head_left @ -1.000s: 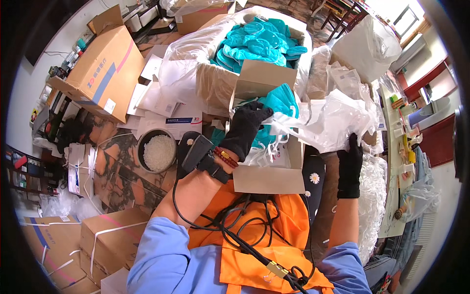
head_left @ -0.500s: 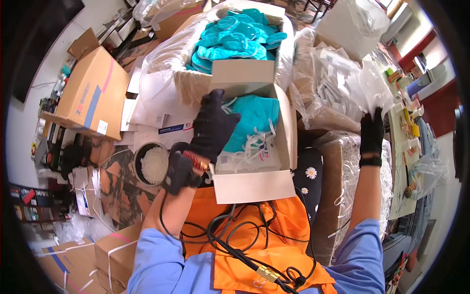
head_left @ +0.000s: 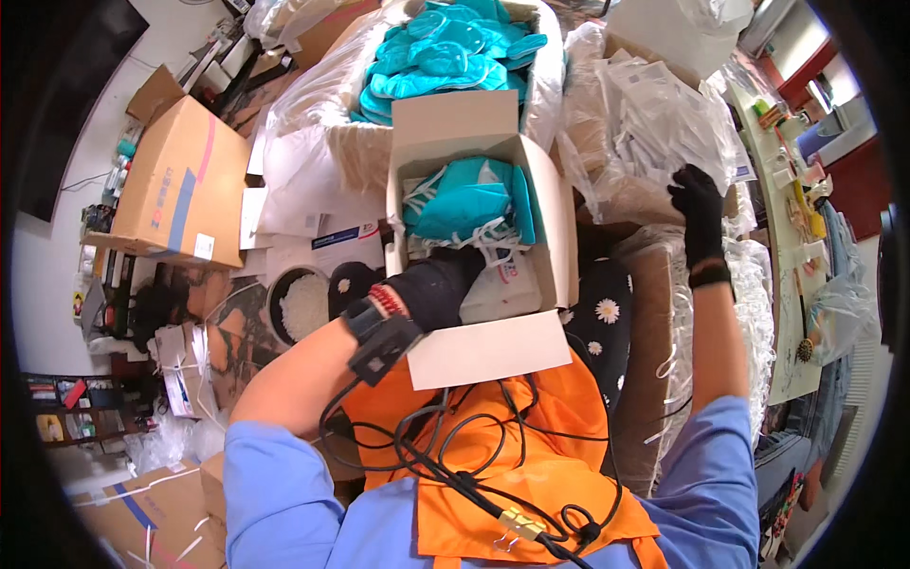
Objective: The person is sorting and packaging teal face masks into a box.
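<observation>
My left hand point(head_left: 438, 284), in a black glove, reaches over the near left rim of an open white carton point(head_left: 559, 256). Its fingertips are hidden beside the white straps point(head_left: 493, 235) of teal face masks point(head_left: 463, 201) inside. White packets point(head_left: 502, 289) with print lie under the masks at the carton's near end. To the right, my right hand point(head_left: 700, 211), also gloved in black, is raised beside a plastic-lined box of flat white packets point(head_left: 654, 119). Its fingers are bent with the thumb apart, and nothing shows in them.
Beyond the carton stands a large plastic-lined box heaped with teal masks point(head_left: 445, 57). A brown cardboard box point(head_left: 180, 180) is at the left, near a bowl of white bits point(head_left: 301, 305). Black cables point(head_left: 455, 446) loop over my orange apron point(head_left: 559, 474).
My left hand has moved from the carton's far left side to its near end. The masks sit bunched toward the far end. My right hand has come away from the raised plastic, which has sunk.
</observation>
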`<action>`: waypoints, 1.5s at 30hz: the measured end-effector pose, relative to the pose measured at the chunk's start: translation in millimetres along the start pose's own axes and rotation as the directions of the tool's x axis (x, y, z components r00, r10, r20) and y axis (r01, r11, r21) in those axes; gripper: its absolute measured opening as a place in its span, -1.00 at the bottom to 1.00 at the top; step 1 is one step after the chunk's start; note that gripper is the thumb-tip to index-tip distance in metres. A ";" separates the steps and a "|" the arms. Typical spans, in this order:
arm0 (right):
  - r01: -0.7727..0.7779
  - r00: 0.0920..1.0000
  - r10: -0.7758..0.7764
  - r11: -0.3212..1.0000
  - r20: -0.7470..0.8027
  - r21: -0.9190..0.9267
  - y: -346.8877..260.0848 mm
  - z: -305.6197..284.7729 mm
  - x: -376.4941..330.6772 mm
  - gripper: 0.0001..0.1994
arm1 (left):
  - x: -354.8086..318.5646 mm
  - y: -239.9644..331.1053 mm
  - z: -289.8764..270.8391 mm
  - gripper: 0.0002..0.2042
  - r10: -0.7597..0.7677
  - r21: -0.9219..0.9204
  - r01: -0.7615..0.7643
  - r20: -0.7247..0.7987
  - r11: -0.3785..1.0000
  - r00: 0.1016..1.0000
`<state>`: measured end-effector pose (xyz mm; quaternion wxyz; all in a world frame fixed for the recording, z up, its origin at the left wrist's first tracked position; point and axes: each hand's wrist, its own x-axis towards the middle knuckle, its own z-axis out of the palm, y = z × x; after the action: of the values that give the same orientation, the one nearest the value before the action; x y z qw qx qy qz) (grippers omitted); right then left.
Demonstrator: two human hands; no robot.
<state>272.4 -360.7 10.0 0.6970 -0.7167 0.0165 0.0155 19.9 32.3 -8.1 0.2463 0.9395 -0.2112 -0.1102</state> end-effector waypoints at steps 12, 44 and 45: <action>0.829 0.530 -0.185 0.319 0.827 -0.460 -28.0 178.5 -259.2 -0.53 | 3.2 8.6 -15.4 -0.29 -0.027 0.096 0.029 -0.026 0.995 0.999; 0.722 0.628 -0.278 0.558 0.727 -0.410 -52.5 222.3 -179.3 -0.75 | -51.8 -2.1 -54.5 -0.76 -0.399 -0.833 -0.125 -0.383 0.539 0.833; 0.646 0.666 -0.183 0.627 0.724 -0.436 -68.3 222.1 -180.2 -0.77 | -53.2 -1.2 -56.5 -0.75 -0.376 -0.842 -0.133 -0.368 0.524 0.850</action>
<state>95.6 -136.4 80.2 0.3409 -0.8489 -0.3957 0.0809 -9.2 80.8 45.0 0.7059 0.7073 0.0111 0.0361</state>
